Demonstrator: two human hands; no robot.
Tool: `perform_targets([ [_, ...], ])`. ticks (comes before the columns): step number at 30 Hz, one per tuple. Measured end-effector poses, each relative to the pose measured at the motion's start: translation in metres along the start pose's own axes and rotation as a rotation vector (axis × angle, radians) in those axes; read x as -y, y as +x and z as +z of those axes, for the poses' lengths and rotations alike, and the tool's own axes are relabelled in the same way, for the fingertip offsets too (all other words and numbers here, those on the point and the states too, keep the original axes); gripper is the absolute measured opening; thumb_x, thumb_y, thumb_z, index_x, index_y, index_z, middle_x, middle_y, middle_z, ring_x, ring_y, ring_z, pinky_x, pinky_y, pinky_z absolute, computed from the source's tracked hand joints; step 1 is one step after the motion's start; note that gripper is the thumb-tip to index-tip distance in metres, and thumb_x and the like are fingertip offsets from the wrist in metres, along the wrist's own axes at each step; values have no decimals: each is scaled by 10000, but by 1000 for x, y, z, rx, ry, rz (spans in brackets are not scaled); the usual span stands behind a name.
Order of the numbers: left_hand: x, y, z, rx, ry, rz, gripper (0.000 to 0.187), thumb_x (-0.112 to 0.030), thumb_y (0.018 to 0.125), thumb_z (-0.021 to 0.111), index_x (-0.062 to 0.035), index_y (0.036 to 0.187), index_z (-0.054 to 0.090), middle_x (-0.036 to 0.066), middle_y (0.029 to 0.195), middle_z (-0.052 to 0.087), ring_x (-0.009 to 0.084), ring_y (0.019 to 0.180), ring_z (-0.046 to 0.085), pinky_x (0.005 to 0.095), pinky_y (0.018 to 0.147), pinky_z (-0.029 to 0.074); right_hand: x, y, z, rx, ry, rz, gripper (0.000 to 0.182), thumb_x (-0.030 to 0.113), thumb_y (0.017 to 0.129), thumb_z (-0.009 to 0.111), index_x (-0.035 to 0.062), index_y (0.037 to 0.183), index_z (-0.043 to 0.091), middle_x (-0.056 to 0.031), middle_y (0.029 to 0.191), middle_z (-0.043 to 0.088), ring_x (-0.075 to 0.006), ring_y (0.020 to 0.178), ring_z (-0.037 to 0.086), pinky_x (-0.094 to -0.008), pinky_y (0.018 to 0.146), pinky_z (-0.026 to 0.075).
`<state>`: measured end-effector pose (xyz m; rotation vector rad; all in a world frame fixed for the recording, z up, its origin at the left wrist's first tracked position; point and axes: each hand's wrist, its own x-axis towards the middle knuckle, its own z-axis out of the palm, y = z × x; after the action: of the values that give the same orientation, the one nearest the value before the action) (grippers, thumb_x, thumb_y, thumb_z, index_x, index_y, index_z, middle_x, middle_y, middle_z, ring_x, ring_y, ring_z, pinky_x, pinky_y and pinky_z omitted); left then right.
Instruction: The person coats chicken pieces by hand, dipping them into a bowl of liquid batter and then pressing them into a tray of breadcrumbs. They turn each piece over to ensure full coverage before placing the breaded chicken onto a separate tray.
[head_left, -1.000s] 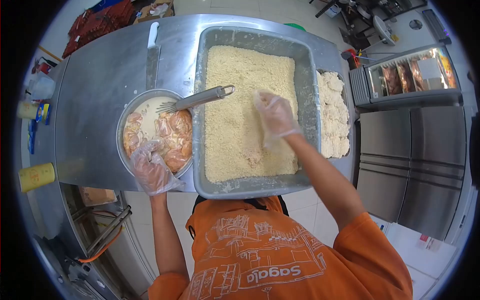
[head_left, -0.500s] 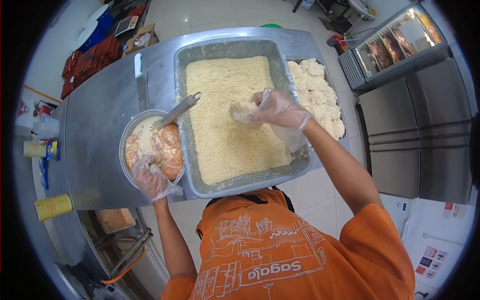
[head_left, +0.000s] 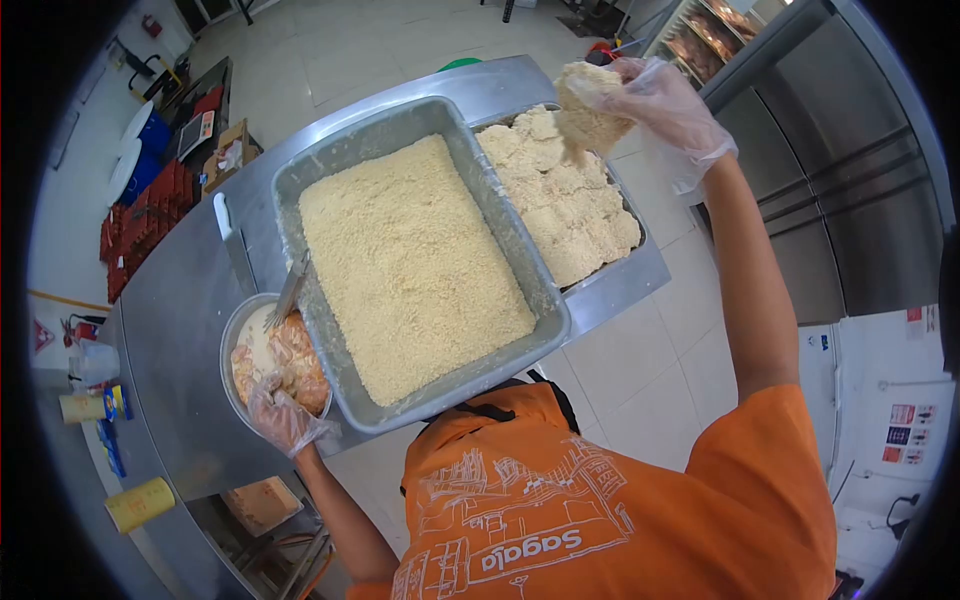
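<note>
My right hand [head_left: 665,100], in a clear plastic glove, grips a crumb-coated piece of meat [head_left: 588,105] above the far right end of a tray [head_left: 632,213]. Similar breaded pieces [head_left: 560,195] lie packed together in that tray. My gloved left hand [head_left: 281,412] reaches over the near rim of a round metal bowl [head_left: 228,368], its fingers curled on raw meat [head_left: 300,365] in pale liquid. Between the hands stands a large grey tub [head_left: 455,392] of yellowish breadcrumbs [head_left: 415,270]. A metal whisk-like utensil [head_left: 290,290] leans from the bowl against the tub.
A white-handled knife [head_left: 228,225] lies on the steel table [head_left: 180,330] behind the bowl. A yellow roll [head_left: 140,505] is at the lower left. Red stacked items [head_left: 150,220] stand beyond the table's left side. Steel refrigerator doors [head_left: 800,180] rise on the right.
My right hand has lifted from the breadcrumbs and moved right, carrying the coated piece over the tray. My left hand stays at the bowl. The camera view has turned rightward.
</note>
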<state>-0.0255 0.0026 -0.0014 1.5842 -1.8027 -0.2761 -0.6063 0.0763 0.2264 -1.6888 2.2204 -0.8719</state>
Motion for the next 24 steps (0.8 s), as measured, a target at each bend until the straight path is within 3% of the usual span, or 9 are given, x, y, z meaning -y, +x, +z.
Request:
perform_targets([
  [3,3,1,-1,21,38,48,192,-30,779,564,-17,916,698,151,919,679,329,914,630,399,889,471,-20,-14,-12,-84,-102,70,317,287,787,770,-10,868,696,-13,790,612,-105,690,543,-267,622,439],
  [6,-4,1,-1,1,70,26,189,-38,781,564,-10,913,696,152,906,679,324,870,637,390,841,488,-51,-24,-9,-80,15,188,464,312,731,794,-94,917,666,-133,915,649,-152,818,596,-301,736,490],
  [13,0,1,3,-17,48,10,191,-15,776,554,2,905,693,137,871,682,299,843,641,376,821,492,-111,-57,83,-53,556,320,488,263,743,795,-92,1041,641,-110,1000,643,-169,877,609,-295,781,490],
  [16,-6,1,4,-18,29,-24,192,2,770,548,14,902,688,134,867,681,283,835,640,369,819,492,-117,-65,118,-6,722,530,311,226,767,798,24,952,652,2,822,610,-107,737,574,-291,645,491],
  [19,-4,-1,7,-34,-8,-57,201,20,762,534,31,901,680,134,871,682,267,832,638,364,819,492,-149,-75,161,137,987,634,298,207,762,796,29,955,654,0,880,599,-118,770,563,-305,663,480],
  [22,-9,1,10,-40,-40,-96,219,35,753,517,45,907,672,136,878,683,260,832,636,364,815,493,-157,-81,177,149,931,871,302,217,770,789,30,967,656,-15,929,588,-131,784,557,-315,646,456],
  [24,-18,-1,7,-22,21,-120,230,40,751,505,51,912,669,137,881,682,257,831,634,363,812,494,-166,-77,185,188,869,827,281,239,753,791,34,890,656,-27,812,578,-146,699,536,-348,619,446],
])
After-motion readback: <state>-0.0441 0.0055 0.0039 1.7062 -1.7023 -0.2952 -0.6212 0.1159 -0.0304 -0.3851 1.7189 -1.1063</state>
